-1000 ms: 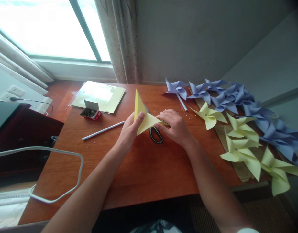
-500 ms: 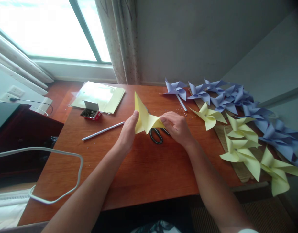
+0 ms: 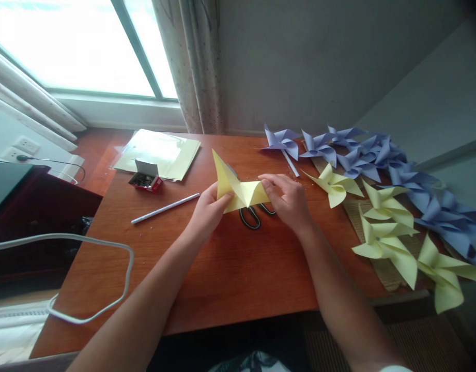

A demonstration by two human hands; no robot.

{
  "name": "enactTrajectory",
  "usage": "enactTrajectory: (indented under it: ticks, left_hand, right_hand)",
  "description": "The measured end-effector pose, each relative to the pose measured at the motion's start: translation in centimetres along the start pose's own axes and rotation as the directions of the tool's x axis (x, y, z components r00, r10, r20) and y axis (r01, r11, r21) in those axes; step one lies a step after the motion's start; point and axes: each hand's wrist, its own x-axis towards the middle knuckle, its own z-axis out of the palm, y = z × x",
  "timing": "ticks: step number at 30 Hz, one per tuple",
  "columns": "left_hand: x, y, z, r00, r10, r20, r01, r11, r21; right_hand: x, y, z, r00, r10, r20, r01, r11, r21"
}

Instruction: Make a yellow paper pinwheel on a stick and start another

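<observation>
A folded yellow paper sheet [image 3: 238, 186] stands partly raised above the middle of the wooden table [image 3: 230, 268]. My left hand [image 3: 209, 212] grips its left lower edge, thumb on top. On the right, my right hand [image 3: 288, 201] pinches the paper's other corner. Black-handled scissors [image 3: 251, 216] lie on the table just under the paper, between both hands.
A white stick [image 3: 165, 208] lies left of my left hand. An open small box of pins [image 3: 145, 178] and a yellow paper stack in plastic [image 3: 160, 153] sit at the back left. Yellow pinwheels [image 3: 385, 227] and blue pinwheels [image 3: 362, 152] line the right side.
The paper, pressed nearly flat a second ago, has been lifted and opened. My right hand rose off the table and now pinches the right corner; the left hand shifted slightly.
</observation>
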Motion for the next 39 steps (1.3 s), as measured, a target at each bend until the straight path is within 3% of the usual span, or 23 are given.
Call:
enactTrajectory:
  ticks: [4,9,13,18,23,26,28,33,37,39]
  left_hand:
    - [-0.3,0.0,0.1,1.000,0.016,0.000,-0.016,0.997,0.080]
    - [-0.5,-0.4,-0.1,0.993,0.057,0.100,-0.082,0.961,0.263]
    - [-0.6,-0.7,-0.2,0.981,0.067,0.184,-0.123,0.944,0.308]
    - [-0.5,0.0,-0.6,0.978,0.072,0.196,-0.133,0.938,0.319]
    - [0.5,1.4,-2.1,0.993,0.119,0.019,-0.120,0.984,0.128]
    - [1.2,1.6,-3.0,0.975,0.139,-0.171,-0.140,0.990,0.002]
    - [1.6,1.6,-3.2,0.966,0.104,-0.236,-0.128,0.988,-0.087]
    - [1.7,1.5,-2.6,0.975,-0.106,-0.195,0.032,0.936,-0.350]
    - [0.9,1.0,-1.2,0.979,-0.121,-0.162,0.075,0.961,-0.267]
    - [0.4,0.6,-0.5,0.992,-0.092,-0.088,0.072,0.975,-0.211]
  right_hand:
    - [0.0,0.2,0.1,0.996,-0.049,-0.076,0.042,0.995,-0.093]
    - [-0.1,-0.2,-0.2,0.996,-0.019,-0.085,0.017,1.000,-0.025]
    - [-0.2,-0.4,-0.5,0.991,0.114,-0.068,-0.108,0.991,0.084]
    - [-0.1,0.5,-0.8,0.942,0.310,-0.130,-0.278,0.935,0.219]
    - [0.3,1.4,-1.4,0.880,0.475,0.012,-0.425,0.776,0.466]
    - [0.4,1.1,-1.5,0.863,0.471,0.184,-0.490,0.690,0.533]
    - [0.5,0.7,-1.4,0.847,0.475,0.238,-0.520,0.649,0.556]
    - [0.4,0.3,-0.3,0.772,0.610,0.180,-0.552,0.502,0.666]
    - [0.2,0.0,0.7,0.718,0.661,0.218,-0.543,0.335,0.770]
    - [0.1,-0.3,1.1,0.708,0.662,0.244,-0.543,0.290,0.788]
